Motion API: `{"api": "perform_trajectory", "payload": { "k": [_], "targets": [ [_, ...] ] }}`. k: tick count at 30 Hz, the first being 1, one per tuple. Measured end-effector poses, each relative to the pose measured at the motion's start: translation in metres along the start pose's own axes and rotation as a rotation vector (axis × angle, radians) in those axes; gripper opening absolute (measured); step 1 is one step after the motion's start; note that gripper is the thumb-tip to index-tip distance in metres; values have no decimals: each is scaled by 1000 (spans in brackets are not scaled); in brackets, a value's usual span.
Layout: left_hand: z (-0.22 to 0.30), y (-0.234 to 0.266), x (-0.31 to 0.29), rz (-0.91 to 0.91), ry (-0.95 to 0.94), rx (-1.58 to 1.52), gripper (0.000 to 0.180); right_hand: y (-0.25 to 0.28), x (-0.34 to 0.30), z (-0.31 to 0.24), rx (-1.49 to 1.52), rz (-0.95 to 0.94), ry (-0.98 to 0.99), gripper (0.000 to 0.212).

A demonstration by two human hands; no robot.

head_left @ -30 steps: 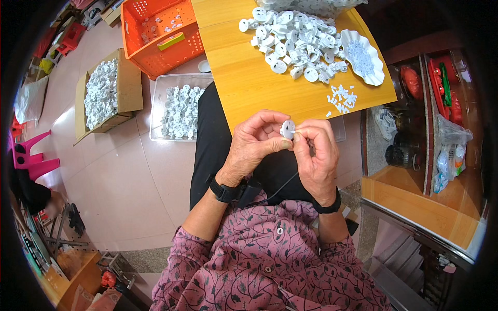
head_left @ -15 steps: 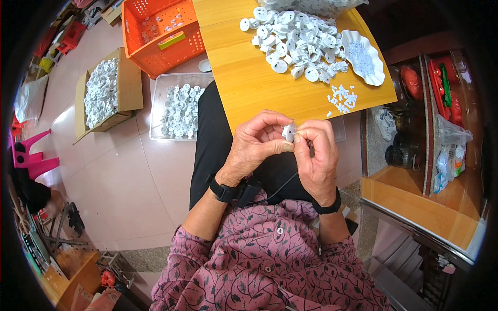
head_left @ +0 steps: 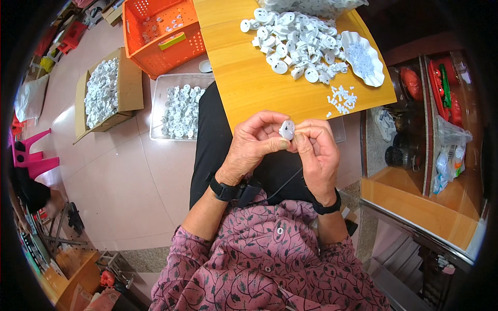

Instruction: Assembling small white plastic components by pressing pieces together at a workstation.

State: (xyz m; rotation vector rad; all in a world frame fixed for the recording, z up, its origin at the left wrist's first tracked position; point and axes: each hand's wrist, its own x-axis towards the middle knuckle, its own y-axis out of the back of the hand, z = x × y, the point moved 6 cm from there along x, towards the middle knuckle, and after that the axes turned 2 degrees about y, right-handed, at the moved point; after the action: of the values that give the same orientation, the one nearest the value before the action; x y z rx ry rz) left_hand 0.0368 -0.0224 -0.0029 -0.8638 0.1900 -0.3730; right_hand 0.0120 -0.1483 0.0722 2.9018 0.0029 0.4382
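Observation:
Between my hands, just off the near edge of the yellow wooden table (head_left: 228,57), is a round white plastic part (head_left: 287,129) with dark slots in its face. My left hand (head_left: 249,147) pinches it from the left with thumb and forefinger. On its right edge, the thumb and fingertips of my right hand (head_left: 318,155) press together; whether they also grip a smaller piece is hidden. Similar white parts lie in a heap (head_left: 301,44) on the table. Nearer me sits a small pile of tiny white pieces (head_left: 342,98), beside a wavy-rimmed white dish (head_left: 377,76) of translucent bits.
A clear plastic bin (head_left: 155,111) of white parts stands on the floor by my left leg. Farther left are a full cardboard box (head_left: 130,85) and an orange crate (head_left: 161,59). A shelf unit (head_left: 415,192) stands at right, a pink stool (head_left: 39,155) far left.
The white part has turned so that its round slotted face now shows more fully. My right fingers have shifted slightly against its edge; the left hand stays nearly in place.

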Motion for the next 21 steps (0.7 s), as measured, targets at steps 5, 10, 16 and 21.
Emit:
{"api": "perform_trajectory", "payload": {
  "k": [5,10,16,21],
  "targets": [
    [1,-1,0,3,-17,45,43,1,-2,6,57,39,-58,3],
    [4,-2,-4,14,-44,66,39,-3,-2,6,9,69,-17,5],
    [9,2,-6,21,-47,-9,41,-7,0,2,132,60,-63,2],
    [21,7,-9,38,-89,0,43,-2,1,6,126,108,-130,3]
  ]
}}
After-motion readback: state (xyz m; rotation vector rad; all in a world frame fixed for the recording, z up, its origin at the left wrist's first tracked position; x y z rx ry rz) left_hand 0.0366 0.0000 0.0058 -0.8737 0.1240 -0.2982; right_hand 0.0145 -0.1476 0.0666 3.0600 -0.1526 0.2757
